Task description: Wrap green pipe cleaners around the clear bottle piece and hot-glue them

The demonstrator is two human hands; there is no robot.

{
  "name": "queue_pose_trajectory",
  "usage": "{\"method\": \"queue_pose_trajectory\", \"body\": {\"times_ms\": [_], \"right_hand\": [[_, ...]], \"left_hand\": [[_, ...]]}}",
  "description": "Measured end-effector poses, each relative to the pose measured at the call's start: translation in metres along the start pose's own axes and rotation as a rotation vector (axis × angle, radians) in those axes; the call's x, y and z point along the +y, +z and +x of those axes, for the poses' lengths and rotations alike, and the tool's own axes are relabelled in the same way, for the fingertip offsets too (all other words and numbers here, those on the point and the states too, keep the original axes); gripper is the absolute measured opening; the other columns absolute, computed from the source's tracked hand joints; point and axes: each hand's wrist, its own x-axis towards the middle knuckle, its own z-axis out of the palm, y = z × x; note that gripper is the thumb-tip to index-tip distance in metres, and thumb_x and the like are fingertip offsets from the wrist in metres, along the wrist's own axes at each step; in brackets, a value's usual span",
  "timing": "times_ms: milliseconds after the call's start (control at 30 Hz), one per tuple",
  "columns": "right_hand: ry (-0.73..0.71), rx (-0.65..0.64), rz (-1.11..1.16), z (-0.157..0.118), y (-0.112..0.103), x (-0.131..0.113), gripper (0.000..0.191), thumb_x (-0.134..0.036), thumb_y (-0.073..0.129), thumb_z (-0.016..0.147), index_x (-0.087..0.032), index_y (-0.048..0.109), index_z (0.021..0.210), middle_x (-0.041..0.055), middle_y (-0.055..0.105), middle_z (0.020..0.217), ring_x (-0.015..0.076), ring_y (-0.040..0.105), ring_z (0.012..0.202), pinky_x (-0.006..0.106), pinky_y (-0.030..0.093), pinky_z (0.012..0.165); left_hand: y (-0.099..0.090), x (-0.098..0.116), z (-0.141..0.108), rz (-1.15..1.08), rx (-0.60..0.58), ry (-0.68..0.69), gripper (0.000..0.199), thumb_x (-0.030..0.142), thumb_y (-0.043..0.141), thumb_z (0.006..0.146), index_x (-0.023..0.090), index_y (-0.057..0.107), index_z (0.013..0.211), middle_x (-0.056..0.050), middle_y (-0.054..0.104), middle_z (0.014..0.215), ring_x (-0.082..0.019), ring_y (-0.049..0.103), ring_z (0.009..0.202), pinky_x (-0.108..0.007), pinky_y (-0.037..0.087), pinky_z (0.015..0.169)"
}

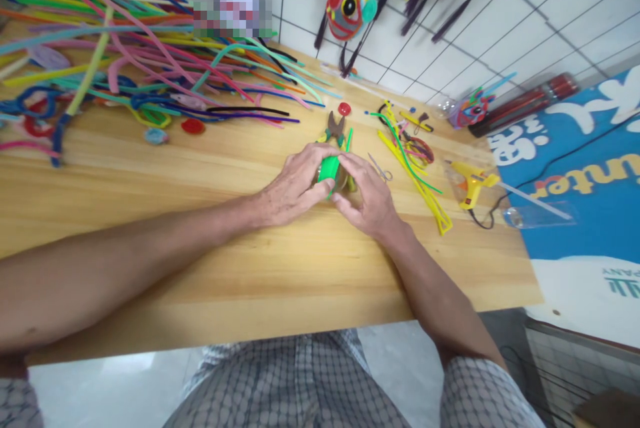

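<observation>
Near the middle of the wooden table, my left hand [300, 185] is closed on the left side of a small green piece [329, 169], its thumb across the lower edge. My right hand [367, 198] curves round the other side, its fingertips at the top of the same piece. Something clear or shiny shows beneath the green, too hidden to make out. A green strip [349, 140] stands up beside my right fingers. Just beyond my hands lie pliers [336, 127] with their jaws apart, and a red disc [345, 109]. Small scissors [382, 168] lie right of my right hand.
Many coloured fuzzy stems [165, 61] cover the table's back left. Yellow stems [417, 181] lie to the right, with a yellow glue gun [474, 183] and its black cord beyond. Colourful masks [350, 8] hang on the tiled wall. The table's front edge [250, 340] is near my body.
</observation>
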Motion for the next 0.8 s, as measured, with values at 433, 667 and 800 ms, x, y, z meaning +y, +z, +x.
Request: {"method": "queue_pose_trajectory", "body": {"times_ms": [433,667,800], "right_hand": [[0.017,-0.025,0.007,-0.0005,-0.0005,0.0009,0.070,-0.028,0.063,0.097,-0.024,0.038,0.163,0.0160,0.056,0.158,0.0331,0.055,0.147,0.061,0.050,0.121],[0.062,-0.050,0.022,-0.0015,0.0002,0.0020,0.072,-0.028,0.063,0.094,-0.024,0.039,0.162,0.0155,0.055,0.159,0.0346,0.054,0.147,0.062,0.047,0.123],[0.074,-0.038,0.030,-0.0017,0.0016,0.0018,0.072,-0.029,0.065,0.093,-0.024,0.041,0.161,0.0150,0.055,0.158,0.0354,0.054,0.147,0.063,0.047,0.124]], "left_hand": [[-0.0011,-0.0001,-0.0001,-0.018,-0.009,-0.040,0.047,0.046,0.044,0.109,0.020,0.046,0.148,-0.016,0.056,0.149,-0.030,0.051,0.140,-0.050,0.040,0.120],[-0.0016,0.0002,0.0001,-0.008,-0.020,-0.059,0.049,0.049,0.043,0.109,0.020,0.045,0.148,-0.016,0.056,0.150,-0.031,0.051,0.140,-0.050,0.040,0.120],[-0.0025,0.0022,0.0006,-0.010,-0.032,-0.066,0.047,0.046,0.042,0.109,0.020,0.045,0.148,-0.016,0.056,0.150,-0.031,0.050,0.140,-0.051,0.039,0.120]]}}
